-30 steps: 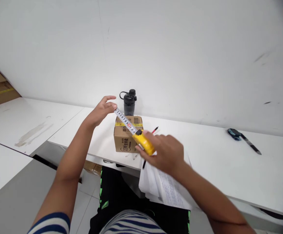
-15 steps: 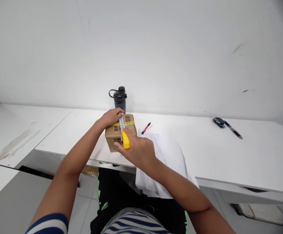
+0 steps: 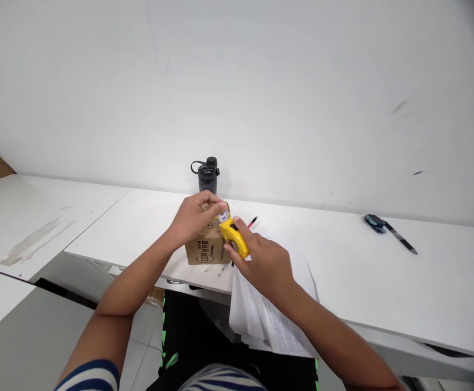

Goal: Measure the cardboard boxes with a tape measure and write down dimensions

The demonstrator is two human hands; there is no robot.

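My right hand (image 3: pixel 267 263) is wrapped around a yellow tape measure (image 3: pixel 237 241), held above the right side of a cardboard box. A short length of white blade (image 3: pixel 223 216) sticks out of its mouth. At the blade's end, my left hand (image 3: pixel 192 217) has its thumb and fingers closed on the tip. The brown cardboard box (image 3: pixel 205 251), printed with dark characters, stands near the table's front edge. Both hands hide much of its top.
Behind the box a dark bottle (image 3: pixel 207 178) with a loop stands by the wall. A red and black pen (image 3: pixel 253 221) and loose papers (image 3: pixel 272 320) lie right of it; the papers overhang the edge. Farther right is a dark watch-like object (image 3: pixel 374 221) with a black strap.
The blade stretched across the box top is now mostly drawn back into the case. My right hand has moved up and right with the tape measure, off the box's front edge.
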